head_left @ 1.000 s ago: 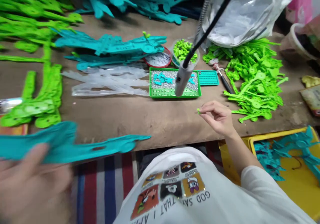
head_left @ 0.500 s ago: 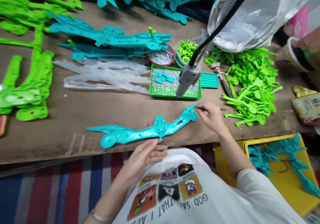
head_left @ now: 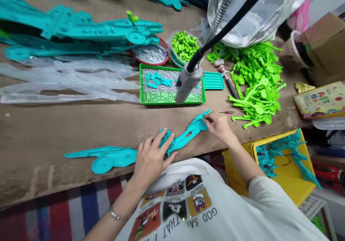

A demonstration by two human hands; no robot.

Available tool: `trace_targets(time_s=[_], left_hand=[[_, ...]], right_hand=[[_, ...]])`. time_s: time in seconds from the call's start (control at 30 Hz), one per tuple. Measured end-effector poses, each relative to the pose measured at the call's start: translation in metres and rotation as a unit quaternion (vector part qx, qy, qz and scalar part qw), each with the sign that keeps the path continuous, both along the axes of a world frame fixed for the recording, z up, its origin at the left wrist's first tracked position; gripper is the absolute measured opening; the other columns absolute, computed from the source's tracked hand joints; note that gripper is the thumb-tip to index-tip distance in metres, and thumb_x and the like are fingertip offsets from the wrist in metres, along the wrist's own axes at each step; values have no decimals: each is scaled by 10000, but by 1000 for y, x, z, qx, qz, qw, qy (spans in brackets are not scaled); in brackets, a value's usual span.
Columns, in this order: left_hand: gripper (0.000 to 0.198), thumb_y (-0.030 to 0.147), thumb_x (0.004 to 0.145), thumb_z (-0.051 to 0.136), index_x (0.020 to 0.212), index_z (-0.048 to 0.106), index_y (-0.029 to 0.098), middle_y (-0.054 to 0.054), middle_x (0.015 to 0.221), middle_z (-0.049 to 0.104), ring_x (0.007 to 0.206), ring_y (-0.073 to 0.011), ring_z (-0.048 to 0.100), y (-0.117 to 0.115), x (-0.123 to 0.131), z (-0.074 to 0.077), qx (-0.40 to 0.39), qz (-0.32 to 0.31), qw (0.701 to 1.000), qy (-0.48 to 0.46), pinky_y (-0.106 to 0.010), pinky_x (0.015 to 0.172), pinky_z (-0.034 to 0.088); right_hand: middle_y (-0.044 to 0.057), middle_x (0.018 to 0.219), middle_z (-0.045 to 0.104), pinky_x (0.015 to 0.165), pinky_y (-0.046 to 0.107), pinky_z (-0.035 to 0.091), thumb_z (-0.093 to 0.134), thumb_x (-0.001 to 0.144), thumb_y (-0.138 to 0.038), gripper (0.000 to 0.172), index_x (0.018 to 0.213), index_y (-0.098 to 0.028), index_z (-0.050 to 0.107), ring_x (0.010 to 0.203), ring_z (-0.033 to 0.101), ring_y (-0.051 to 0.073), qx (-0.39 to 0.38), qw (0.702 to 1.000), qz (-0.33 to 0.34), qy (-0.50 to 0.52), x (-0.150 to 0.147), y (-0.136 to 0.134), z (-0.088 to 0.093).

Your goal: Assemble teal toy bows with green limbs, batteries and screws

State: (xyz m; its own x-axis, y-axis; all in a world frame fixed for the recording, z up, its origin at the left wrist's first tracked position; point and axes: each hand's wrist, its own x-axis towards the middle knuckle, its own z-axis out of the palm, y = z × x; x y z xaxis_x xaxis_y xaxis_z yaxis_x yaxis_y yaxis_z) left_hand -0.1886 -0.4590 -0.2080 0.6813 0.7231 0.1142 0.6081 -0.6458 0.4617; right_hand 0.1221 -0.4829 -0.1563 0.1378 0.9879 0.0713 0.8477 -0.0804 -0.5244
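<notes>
Currently, teal plastic frame (head_left: 115, 156) is lying along the counter's (head_left: 81, 126) near edge, long axis running left to right; left hand (head_left: 151, 158) is pressing flat, fingers spread, at mid-length, right hand (head_left: 219, 126) pinching its right tip.

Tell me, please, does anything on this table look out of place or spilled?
Nothing looks broken or spilled. The pile of green parts spreads loose nearly to the table front edge, and a small screwdriver lies alone beside the right hand, which pinches the tip of the teal part.
</notes>
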Motion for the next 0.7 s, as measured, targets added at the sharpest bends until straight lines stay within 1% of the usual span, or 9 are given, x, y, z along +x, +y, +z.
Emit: trace_targets(time_s=[0.1, 0.2, 0.3, 0.4, 0.5, 0.6, 0.7], left_hand=[[542, 399, 960, 633, 1486, 570, 289, -77, 1608, 474, 1149, -343, 568, 2, 0, 3, 23, -8, 999, 27, -477, 936, 483], [524, 366, 946, 654, 1459, 600, 278, -77, 1590, 493, 1118, -325, 573, 4, 1, 2, 48, -12, 999, 22, -465, 953, 491], [517, 336, 931, 669, 1442, 618, 273, -75, 1573, 514, 1097, -313, 576, 6, 1, -2, 64, -15, 998, 14, -454, 948, 499], [510, 322, 922, 676, 1428, 631, 277, -69, 1561, 530, 1074, -306, 576, 7, 1, -4, 74, -16, 997, 12, -447, 918, 509], [507, 319, 920, 677, 1424, 633, 288, -57, 1563, 532, 1069, -302, 574, 8, 0, -5, 76, -14, 997, 8, -446, 896, 515], [518, 314, 921, 676, 1436, 621, 287, -51, 1579, 515, 1074, -302, 573, 8, 0, -6, 74, -8, 997, 6, -451, 901, 517], [536, 297, 921, 677, 1452, 604, 277, -59, 1594, 497, 1088, -300, 574, 8, -1, -7, 72, -10, 997, 0, -453, 912, 518]], right_hand=[[63, 866, 725, 775, 293, 518, 636, 934, -159, 105, 957, -172, 738, 785, 679, 183, -18, 999, 6, -27, -3, 0, 3], [65, 889, 715, 800, 288, 498, 616, 949, -159, 118, 955, -178, 732, 823, 663, 186, -48, 997, 18, -59, -7, 4, 7], [94, 968, 709, 818, 285, 489, 577, 972, -154, 156, 1002, -160, 730, 879, 657, 194, -97, 991, 46, -82, -10, 12, 12], [120, 1032, 702, 834, 287, 482, 545, 988, -147, 194, 1060, -136, 724, 913, 665, 203, -158, 980, 58, -105, -12, 21, 19], [133, 1055, 695, 849, 288, 473, 532, 991, -140, 199, 1051, -128, 721, 941, 673, 211, -209, 967, 70, -128, -14, 29, 22], [148, 1052, 689, 826, 283, 465, 518, 991, -127, 200, 1045, -118, 710, 922, 677, 211, -236, 957, 64, -156, -19, 33, 22], [152, 1032, 690, 780, 275, 453, 511, 988, -119, 194, 1027, -110, 700, 886, 681, 203, -244, 953, 64, -168, -24, 34, 24]])
